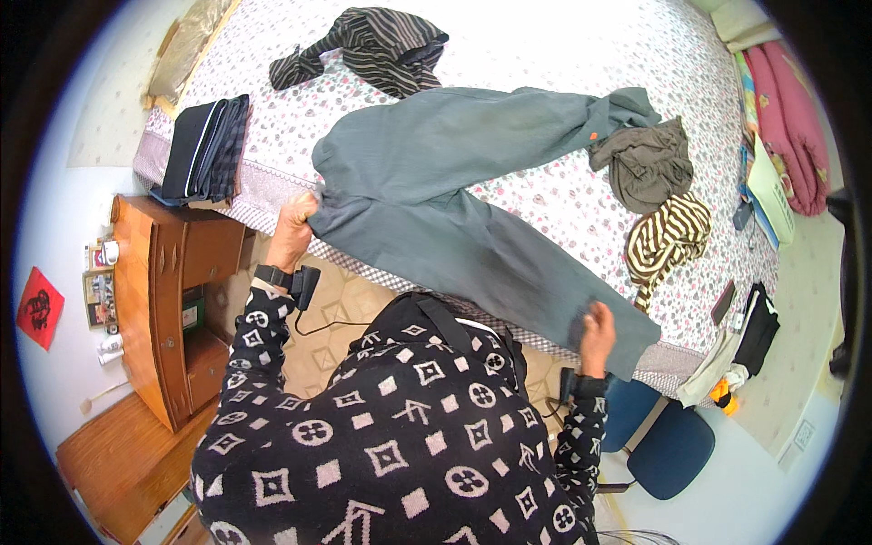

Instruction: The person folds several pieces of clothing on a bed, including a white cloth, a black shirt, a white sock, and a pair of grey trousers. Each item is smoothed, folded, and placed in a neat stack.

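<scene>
Grey-green trousers (pixel 422 163) lie spread across a flower-patterned bedspread, waist to the left and legs to the right. The waistband's near corner is gripped in my left hand (pixel 296 221). Over the lower part of the near leg is my right hand (pixel 597 337), slightly blurred; whether its fingers pinch the cloth is unclear. Beyond the trousers lies a crumpled black-and-tan striped garment (pixel 381 48). The far leg's hem is bunched beside a crumpled dark olive garment (pixel 644 167), with a brown-and-cream striped garment (pixel 667 238) just nearer.
Folded dark clothes (pixel 208 150) are stacked at the bed's left edge, above a wooden cabinet (pixel 153 300). A blue chair (pixel 671 449) stands at the lower right. More clothes (pixel 756 330) lie on the bed's right edge, and a rolled pink quilt (pixel 783 129) sits farther back.
</scene>
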{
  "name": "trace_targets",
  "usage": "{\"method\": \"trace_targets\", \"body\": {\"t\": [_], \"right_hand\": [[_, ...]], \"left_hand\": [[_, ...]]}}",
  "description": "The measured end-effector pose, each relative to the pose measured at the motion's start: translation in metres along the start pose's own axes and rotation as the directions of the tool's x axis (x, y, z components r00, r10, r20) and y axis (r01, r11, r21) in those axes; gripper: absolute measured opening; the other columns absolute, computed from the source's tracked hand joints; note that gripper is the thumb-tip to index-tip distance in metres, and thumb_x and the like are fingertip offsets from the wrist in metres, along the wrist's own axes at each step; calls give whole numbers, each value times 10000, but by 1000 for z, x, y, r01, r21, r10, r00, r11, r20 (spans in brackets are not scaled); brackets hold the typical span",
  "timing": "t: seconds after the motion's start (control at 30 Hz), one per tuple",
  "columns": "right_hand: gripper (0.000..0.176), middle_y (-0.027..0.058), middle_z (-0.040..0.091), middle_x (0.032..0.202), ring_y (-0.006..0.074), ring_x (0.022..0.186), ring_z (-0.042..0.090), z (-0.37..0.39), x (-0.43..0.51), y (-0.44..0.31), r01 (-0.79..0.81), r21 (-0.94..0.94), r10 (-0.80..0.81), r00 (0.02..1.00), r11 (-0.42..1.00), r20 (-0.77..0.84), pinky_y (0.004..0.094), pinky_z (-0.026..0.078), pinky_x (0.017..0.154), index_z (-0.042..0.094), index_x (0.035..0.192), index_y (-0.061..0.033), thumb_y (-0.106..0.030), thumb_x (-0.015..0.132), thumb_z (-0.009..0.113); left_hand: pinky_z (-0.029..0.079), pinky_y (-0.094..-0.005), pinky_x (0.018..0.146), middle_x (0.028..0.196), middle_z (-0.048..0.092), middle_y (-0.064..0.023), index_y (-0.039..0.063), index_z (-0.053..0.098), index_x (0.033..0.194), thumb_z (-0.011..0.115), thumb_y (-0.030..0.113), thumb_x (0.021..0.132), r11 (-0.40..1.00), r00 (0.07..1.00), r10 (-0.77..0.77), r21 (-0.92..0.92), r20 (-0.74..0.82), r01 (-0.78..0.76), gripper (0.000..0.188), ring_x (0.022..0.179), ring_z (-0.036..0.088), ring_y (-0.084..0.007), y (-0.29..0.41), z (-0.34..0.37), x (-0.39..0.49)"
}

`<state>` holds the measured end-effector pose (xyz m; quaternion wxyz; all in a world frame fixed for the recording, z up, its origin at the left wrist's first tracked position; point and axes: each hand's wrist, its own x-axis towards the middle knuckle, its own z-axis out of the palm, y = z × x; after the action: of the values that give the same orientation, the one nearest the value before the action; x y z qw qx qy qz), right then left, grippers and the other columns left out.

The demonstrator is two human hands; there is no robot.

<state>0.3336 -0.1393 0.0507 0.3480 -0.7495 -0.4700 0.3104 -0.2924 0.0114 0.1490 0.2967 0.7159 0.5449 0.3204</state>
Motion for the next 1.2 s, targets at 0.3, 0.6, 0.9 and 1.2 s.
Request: {"method": "trace_targets", "body": {"t": [0.3, 0.6, 0.9, 1.2], "right_hand": [[406, 201, 611, 1177, 409, 1138, 555, 111, -16, -61, 306, -266, -69, 763, 914, 643, 461, 461, 957, 580, 1225, -23, -62, 829, 658], [302, 202, 663, 1087, 394, 1022, 631, 123, -2, -58, 159, -315, 75, 782, 936, 618, 445, 502, 894, 619, 1116, -11, -53, 822, 673], [273, 181, 668, 980, 340, 942, 658, 125, -14, -54, 152, -252, 12, 836, 956, 549, 412, 516, 833, 600, 1096, -14, -71, 833, 643], [270, 223, 662, 1054, 395, 999, 638, 131, -11, -47, -18, -279, 176, 814, 960, 553, 443, 506, 868, 593, 1098, -5, -51, 838, 647]], "left_hand": [[526, -374, 786, 917, 686, -116, 4, 694, 1066, 436, -185, 764, 805, 804, -563, 346, 191, 482, 440, 891, 648, -298, -105, 1, -89], [491, -272, 613, 870, 692, -36, -16, 709, 958, 651, 332, 957, 552, 699, -715, -603, 14, 576, 352, 690, 616, -123, -189, 11, 44], [538, -284, 743, 931, 726, -44, -13, 692, 969, 741, 82, 766, 780, 949, -299, -597, -95, 186, 229, 808, 663, -135, -11, 72, 112], [482, -412, 918, 1173, 613, -278, -47, 486, 1270, 859, 157, 668, 958, 664, -131, -79, 736, 276, 737, 1142, 597, -395, 40, 137, 41]]}}
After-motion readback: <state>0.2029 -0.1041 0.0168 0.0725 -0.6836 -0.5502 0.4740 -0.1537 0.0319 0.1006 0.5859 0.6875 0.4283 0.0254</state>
